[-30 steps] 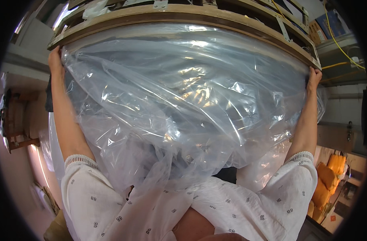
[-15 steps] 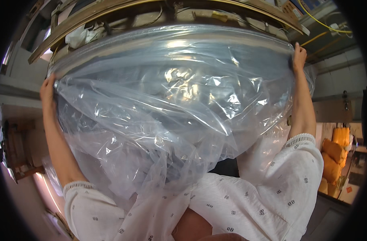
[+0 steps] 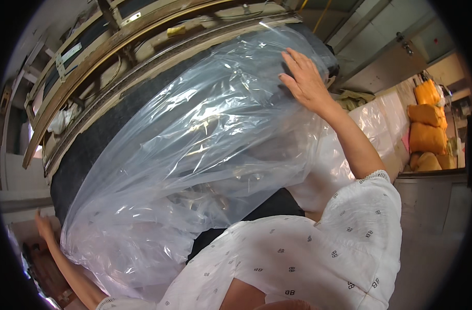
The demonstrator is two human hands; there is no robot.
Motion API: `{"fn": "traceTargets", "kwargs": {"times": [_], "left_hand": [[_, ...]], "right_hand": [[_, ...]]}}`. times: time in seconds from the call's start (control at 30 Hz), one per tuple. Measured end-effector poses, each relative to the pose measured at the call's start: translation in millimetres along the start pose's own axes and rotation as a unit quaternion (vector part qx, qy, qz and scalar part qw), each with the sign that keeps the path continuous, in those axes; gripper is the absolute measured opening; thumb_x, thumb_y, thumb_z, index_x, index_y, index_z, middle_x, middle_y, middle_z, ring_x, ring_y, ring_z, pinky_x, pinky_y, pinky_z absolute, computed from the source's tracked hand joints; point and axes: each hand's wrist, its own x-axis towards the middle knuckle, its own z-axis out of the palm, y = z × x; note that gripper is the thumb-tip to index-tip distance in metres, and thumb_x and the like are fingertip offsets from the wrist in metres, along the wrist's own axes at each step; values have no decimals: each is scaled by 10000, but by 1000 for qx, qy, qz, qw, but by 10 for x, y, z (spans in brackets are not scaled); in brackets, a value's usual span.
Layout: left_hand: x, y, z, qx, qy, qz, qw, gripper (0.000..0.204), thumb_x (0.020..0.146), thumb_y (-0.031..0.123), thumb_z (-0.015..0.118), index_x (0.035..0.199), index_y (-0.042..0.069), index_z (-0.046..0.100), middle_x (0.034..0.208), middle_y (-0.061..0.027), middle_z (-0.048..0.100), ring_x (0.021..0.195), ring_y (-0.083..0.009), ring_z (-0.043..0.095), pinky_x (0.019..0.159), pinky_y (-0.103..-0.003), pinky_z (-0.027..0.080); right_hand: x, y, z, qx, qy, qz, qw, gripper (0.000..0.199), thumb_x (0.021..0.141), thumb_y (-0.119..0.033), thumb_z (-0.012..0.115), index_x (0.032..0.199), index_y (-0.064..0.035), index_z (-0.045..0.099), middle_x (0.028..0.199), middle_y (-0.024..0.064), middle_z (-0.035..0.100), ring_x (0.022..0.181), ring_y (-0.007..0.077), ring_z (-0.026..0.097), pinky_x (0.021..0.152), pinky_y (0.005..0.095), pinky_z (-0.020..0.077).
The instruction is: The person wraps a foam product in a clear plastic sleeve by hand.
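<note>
A large clear plastic sheet (image 3: 194,139) lies crumpled and shiny over a black work surface (image 3: 99,139), its near part bunched up toward my body. My right hand (image 3: 305,82) is over the sheet's far right part, palm down with fingers spread and nothing gripped. Whether its palm touches the film cannot be told. At the far left, my left hand (image 3: 42,226) is beyond the sheet's left edge, apart from it. At least one of its fingers is stretched out, and nothing shows in it.
Long rails (image 3: 117,39) of a frame run along the surface's far side, with a small yellow piece (image 3: 176,31) among them. White crumpled material (image 3: 64,120) sits under the rails at left. More clear plastic (image 3: 370,129) and orange bundles (image 3: 427,137) are at right.
Both hands have let go of the sheet's far edge. The film has dropped and slid nearer, baring black surface at left. My left hand moved down and outward; my right moved inward. The view has turned.
</note>
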Motion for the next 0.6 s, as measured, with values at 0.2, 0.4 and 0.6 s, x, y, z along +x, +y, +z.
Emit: {"fn": "traceTargets", "kwargs": {"times": [0.2,0.4,0.6], "left_hand": [[-868,4362,-1461,-440,-114,301,839,255,839,179,558,1031,12,540,1155,-126,539,1056,-222,503,901,-290,371],[-1217,4693,-1286,-616,-59,238,748,64,833,43,562,855,5,516,786,-13,496,705,-68,429,642,-191,362],[-1516,2888,-856,-492,95,117,858,56,856,39,549,838,-3,518,752,13,474,696,-64,426,647,-190,374]], "right_hand": [[321,209,103,13,-116,185,976,660,883,-441,370,1238,115,334,1335,255,308,1250,387,267,1023,460,211],[778,877,659,-40,-13,169,985,620,881,-474,337,1281,0,355,1370,141,322,1284,269,261,1035,455,199],[264,-424,492,3,-30,-84,996,555,870,-377,419,1260,16,377,1346,168,344,1257,290,303,1015,419,250]]}}
